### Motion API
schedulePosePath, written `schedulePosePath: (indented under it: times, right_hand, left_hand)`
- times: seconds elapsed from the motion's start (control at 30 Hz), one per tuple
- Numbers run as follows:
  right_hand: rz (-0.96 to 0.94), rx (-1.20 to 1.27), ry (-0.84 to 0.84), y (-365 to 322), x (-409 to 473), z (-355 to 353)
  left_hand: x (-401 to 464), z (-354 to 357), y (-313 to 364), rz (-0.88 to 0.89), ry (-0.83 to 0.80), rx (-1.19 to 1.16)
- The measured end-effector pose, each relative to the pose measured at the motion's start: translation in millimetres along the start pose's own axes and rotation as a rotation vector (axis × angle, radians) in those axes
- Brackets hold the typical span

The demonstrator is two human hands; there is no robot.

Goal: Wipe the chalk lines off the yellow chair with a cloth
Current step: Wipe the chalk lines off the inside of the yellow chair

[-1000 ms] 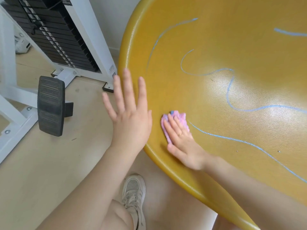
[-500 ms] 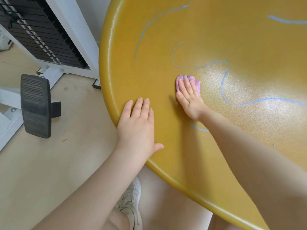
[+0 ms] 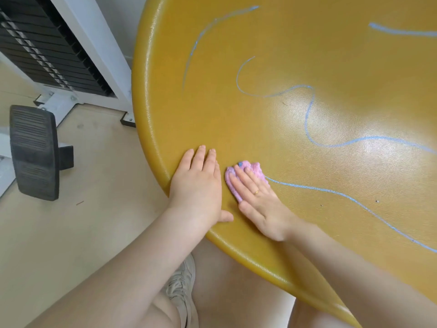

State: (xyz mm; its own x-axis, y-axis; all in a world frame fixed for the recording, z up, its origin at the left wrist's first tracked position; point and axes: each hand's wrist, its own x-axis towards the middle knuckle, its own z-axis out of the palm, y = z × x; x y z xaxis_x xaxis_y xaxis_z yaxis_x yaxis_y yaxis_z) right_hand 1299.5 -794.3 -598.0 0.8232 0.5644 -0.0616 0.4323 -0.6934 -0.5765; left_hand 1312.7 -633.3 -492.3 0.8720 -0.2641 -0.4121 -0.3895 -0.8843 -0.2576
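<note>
The yellow chair [image 3: 272,119] fills the right of the view, its glossy surface marked with several blue chalk lines [image 3: 307,129]. A small pink cloth [image 3: 254,168] lies near the chair's near-left edge. My right hand [image 3: 257,200] presses flat on the cloth with straight fingers, at the left end of the lower chalk line [image 3: 335,191]. My left hand [image 3: 197,185] rests flat on the chair's rim just left of the cloth, fingers straight, thumb out toward my right hand.
A white weight machine with a black plate stack [image 3: 47,50] stands at the left, close to the chair's edge. A black ribbed foot pedal [image 3: 34,152] juts over the pale floor. My shoe [image 3: 182,282] shows below the chair rim.
My right hand slid the cloth up the chair and back down to the near edge, beside my left hand. My left hand came down from the air onto the rim.
</note>
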Motion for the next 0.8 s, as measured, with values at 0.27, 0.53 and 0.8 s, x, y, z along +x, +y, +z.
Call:
schedulePosePath:
  times: [0.27, 0.53, 0.8]
  right_hand:
    - [0.447, -0.154, 0.149, 56.5, 73.6, -43.2]
    - [0.229, -0.074, 0.045, 9.0, 8.7, -8.8]
    - [0.064, -0.002, -0.016, -3.0, -30.4, -0.2]
  left_hand:
    - [-2.0, -0.3, 4.2, 0.001, -0.022, -0.036]
    - [0.9, 0.7, 13.0, 0.009, -0.045, -0.076]
    - [7.2, 6.3, 26.6, 0.094, -0.070, -0.081]
